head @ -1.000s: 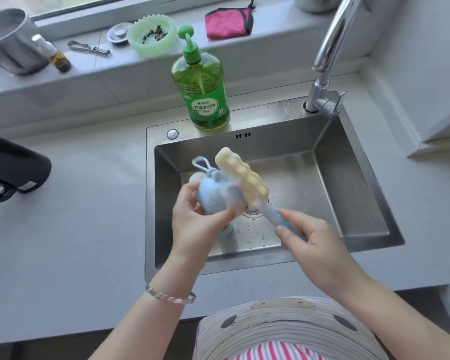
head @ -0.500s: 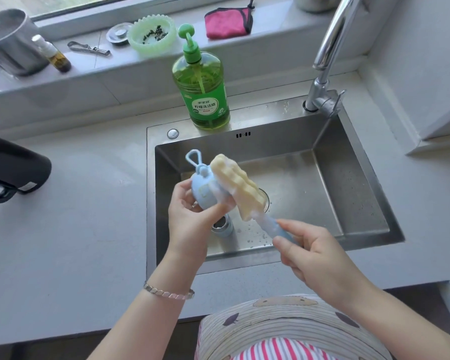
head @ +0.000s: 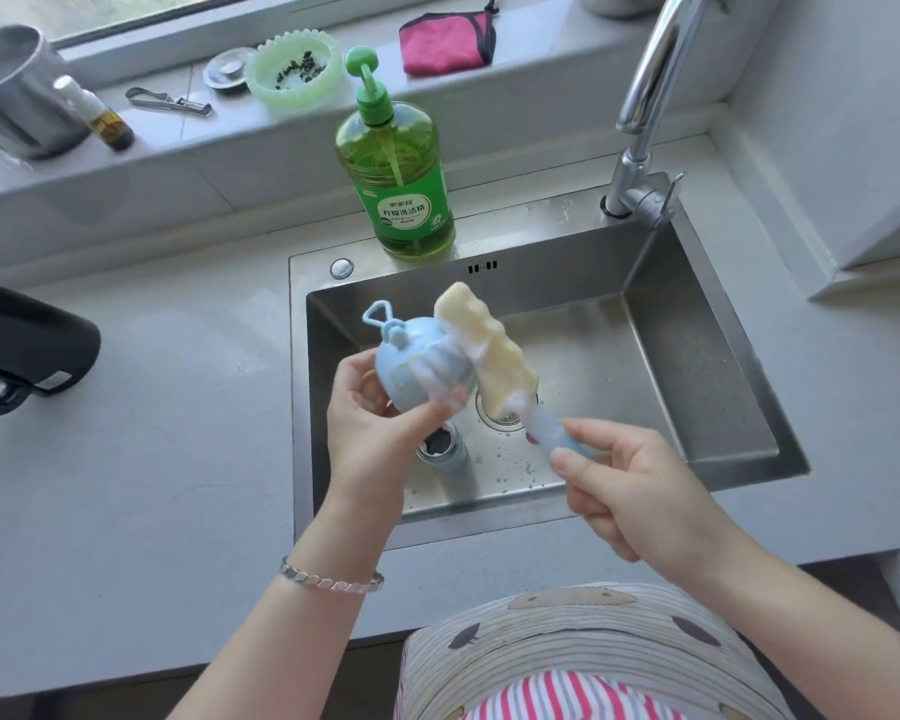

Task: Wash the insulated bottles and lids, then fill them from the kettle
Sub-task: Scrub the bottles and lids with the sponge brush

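Observation:
My left hand [head: 372, 428] grips a light blue bottle lid [head: 411, 363] with a loop on top, held over the steel sink [head: 697, 356]. Soap foam covers the lid's right side. My right hand [head: 630, 485] holds the pale blue handle of a sponge brush [head: 484, 350], whose yellow sponge head presses against the foamy lid. An open insulated bottle [head: 442, 452] stands upright in the sink just below my left hand, partly hidden by it. The black kettle [head: 22, 350] lies at the far left of the counter.
A green dish soap pump bottle [head: 396, 174] stands behind the sink. The tap [head: 645, 111] rises at the sink's back right. On the window sill sit a metal pot [head: 11, 90], a small brown bottle [head: 100, 116], a peeler [head: 170, 102], a green bowl [head: 292, 70] and a pink cloth [head: 445, 41].
The sponge brush has slid up and down along the lid while my left hand turned the lid slightly. Both hands stay over the sink's left half.

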A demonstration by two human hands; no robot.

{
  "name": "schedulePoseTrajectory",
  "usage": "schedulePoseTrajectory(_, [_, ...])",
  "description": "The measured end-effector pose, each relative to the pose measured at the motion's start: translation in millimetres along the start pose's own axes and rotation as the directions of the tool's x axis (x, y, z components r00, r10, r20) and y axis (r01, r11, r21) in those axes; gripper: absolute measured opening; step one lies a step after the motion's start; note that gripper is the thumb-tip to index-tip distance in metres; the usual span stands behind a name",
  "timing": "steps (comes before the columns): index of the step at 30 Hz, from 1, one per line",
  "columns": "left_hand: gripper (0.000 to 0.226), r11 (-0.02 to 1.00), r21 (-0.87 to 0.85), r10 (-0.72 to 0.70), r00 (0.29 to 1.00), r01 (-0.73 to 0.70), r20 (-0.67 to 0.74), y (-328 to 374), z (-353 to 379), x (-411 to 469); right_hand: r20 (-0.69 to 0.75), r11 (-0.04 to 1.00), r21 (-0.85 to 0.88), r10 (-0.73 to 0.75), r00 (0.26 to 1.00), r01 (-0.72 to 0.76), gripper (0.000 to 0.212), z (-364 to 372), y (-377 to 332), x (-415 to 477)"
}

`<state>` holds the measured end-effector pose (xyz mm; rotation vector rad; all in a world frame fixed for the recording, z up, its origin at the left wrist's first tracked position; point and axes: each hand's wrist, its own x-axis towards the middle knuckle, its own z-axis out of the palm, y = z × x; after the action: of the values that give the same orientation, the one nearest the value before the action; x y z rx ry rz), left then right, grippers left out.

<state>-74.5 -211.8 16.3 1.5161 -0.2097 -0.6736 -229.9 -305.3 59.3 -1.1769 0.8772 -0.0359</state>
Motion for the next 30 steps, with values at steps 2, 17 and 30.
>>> schedulePoseTrajectory(2, [0.068,1.000,0.004,0.005,1.000,-0.005,-0.027,3.3,0.2,4.3,0.008,1.000,-0.018,0.000,1.000,0.000,0.021,3.7,2.6,-3.8])
schedulePoseTrajectory(17, [0.084,0.982,-0.116,-0.112,0.957,0.147,0.267,2.9,5.3,10.1,0.044,0.993,-0.073,-0.089,0.995,0.092,0.025,-0.6,-4.2,1.8])
schedulePoseTrajectory(30, [0.081,0.973,-0.072,-0.197,0.950,0.220,0.242,-3.5,7.6,11.5,0.037,0.999,0.011,0.044,0.998,-0.044,0.020,-12.5,7.0,3.7])
